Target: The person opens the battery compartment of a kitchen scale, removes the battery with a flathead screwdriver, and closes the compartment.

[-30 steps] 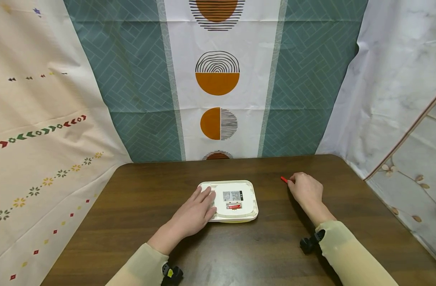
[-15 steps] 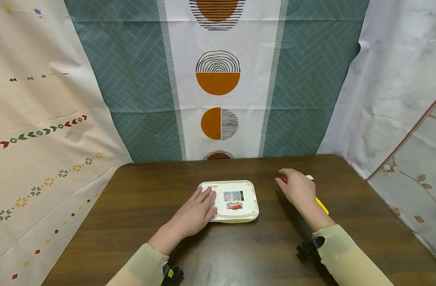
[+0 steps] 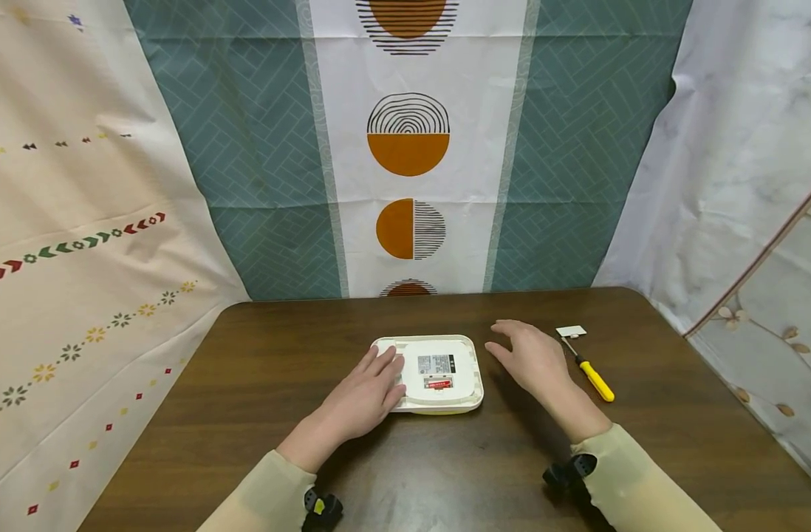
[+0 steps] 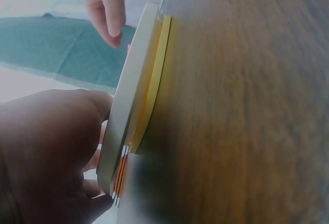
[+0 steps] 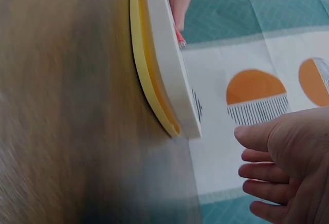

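A flat white device (image 3: 472, 369) with rounded corners lies with its label (image 3: 436, 363) up. Its small battery compartment holds a red battery (image 3: 438, 383). In the wrist views a yellow rim (image 4: 154, 90) shows beneath its white body. My left hand (image 3: 362, 391) rests on the device's left end, fingers mostly straight. My right hand (image 3: 528, 358) hovers apart, just right of the device. In the right wrist view its fingers (image 5: 264, 172) are loosely extended, with nothing seen between them. The red stick-shaped thing seen earlier near that hand is out of sight.
Right of my right hand lies a screwdriver (image 3: 597, 380) with a yellow handle. Its tip points to a small white cover (image 3: 570, 331). The brown wooden table (image 3: 279, 332) ends at the back against a patterned cloth (image 3: 266, 244).
My right hand has moved left toward the device, away from where the red thing lay. The screwdriver and white cover have come into view. My left hand has stayed on the device.
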A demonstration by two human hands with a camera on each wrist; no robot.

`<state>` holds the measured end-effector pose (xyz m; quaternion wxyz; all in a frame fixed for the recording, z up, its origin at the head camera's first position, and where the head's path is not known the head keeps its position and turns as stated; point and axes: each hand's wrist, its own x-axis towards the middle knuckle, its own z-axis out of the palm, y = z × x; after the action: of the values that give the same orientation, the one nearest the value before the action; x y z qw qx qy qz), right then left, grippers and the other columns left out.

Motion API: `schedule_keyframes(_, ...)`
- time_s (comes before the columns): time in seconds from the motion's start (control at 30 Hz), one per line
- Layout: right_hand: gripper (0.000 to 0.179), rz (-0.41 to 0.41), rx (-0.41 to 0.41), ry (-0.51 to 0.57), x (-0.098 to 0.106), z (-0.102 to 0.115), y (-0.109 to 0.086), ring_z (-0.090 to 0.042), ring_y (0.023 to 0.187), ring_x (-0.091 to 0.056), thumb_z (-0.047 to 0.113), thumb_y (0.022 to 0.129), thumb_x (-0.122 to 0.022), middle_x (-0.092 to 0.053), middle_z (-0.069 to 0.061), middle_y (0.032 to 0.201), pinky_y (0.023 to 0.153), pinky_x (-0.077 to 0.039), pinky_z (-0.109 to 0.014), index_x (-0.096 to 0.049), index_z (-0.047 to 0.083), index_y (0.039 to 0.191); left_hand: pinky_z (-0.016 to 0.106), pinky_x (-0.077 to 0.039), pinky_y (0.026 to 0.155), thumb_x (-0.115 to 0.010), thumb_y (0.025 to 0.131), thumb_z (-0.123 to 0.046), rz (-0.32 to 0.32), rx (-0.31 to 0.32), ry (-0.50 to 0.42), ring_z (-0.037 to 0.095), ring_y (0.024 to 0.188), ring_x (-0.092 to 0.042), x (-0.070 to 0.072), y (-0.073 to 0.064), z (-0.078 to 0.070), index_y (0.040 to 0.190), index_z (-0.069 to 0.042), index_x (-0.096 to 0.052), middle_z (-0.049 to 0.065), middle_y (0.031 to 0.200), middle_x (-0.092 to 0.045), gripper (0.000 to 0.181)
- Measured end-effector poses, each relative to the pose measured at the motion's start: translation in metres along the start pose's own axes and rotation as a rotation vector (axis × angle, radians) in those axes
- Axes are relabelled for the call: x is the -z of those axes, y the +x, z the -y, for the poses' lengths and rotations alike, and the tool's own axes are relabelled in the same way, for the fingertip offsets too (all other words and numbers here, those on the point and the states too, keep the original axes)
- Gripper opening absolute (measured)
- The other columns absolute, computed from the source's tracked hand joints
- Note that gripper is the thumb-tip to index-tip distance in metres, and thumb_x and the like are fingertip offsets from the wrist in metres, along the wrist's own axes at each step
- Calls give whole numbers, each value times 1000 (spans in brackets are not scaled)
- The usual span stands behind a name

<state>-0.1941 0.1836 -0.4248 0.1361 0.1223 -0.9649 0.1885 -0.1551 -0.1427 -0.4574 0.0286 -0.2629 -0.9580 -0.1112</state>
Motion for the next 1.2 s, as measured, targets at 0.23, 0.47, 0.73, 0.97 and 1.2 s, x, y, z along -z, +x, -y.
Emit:
schedule_keyframes(0.23,38,83,80,52,-9,19,-3,-34,133,-68,28,100,-84,-73,-9,144,100,-59,-60,-80,10,133,53,-25,133,-53,118,-39,0,6,1,43,166,-25,0,-1,1,167,-3,-47,18,176,-38,61)
schedule_keyframes(0.47,39,158,112,130,-13,28,-8,-33,136,-67,29,100,-85,-72,-7,146,109,-54,-60,-80,12,134,53,-25,133,-53,118,-39,1,6,5,43,166,-24,1,-1,0,167,-3,-47,17,176,-37,61)
schedule_keyframes(0.73,26,182,189,172,-18,35,-12,-29,134,-68,26,99,-85,-75,-2,142,103,-58,-54,-85,16,123,53,-26,133,-53,118,-39,4,8,8,43,165,-25,0,1,0,167,-4,-47,17,176,-38,61)
schedule_keyframes(0.97,12,203,217,174,-23,42,-15,-26,124,-73,22,97,-87,-76,1,138,94,-60,-47,-87,20,109,54,-26,133,-53,118,-39,3,9,7,44,165,-26,0,1,-1,166,-3,-48,17,175,-38,60)
schedule_keyframes(1.2,9,203,237,147,-29,44,-17,-25,128,-72,21,97,-87,-76,1,139,94,-60,-47,-88,22,107,54,-26,133,-53,118,-39,7,12,7,44,165,-26,-1,1,-1,167,-4,-48,17,176,-37,61)
